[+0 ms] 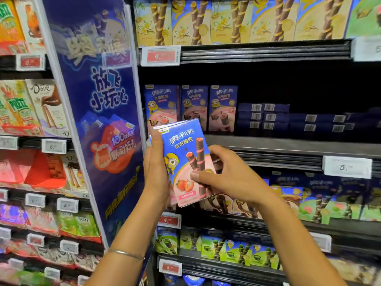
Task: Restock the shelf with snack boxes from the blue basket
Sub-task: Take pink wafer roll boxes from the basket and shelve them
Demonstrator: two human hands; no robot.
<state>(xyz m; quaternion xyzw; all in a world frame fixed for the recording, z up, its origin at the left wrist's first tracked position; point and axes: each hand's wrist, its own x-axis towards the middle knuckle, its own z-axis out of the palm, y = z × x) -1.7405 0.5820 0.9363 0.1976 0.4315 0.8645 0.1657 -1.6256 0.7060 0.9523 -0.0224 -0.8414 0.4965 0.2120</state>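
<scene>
1. Landmark: a blue snack box [183, 162] with a strawberry picture, held upright and tilted slightly, in front of a dark shelf [268, 146].
2. Left of the box stands a tall blue advertising panel [107, 120], its edge close beside the left hand [155, 172].
3. The left hand's grip is closed around the box's left edge, thumb on the front near the top corner. A second box edge shows just behind it.
4. The right hand [224, 178] pinches the box's lower right side, thumb on the front, fingers curled behind.
5. Behind and above the box, three matching boxes [191, 108] stand upright in a row at the shelf's left end.
6. Right of those, flat dark-blue boxes [292, 118] lie stacked low, barcodes facing out, with dark open room above them.
7. The shelf's front edge runs right from the box to a white price tag [347, 167].
</scene>
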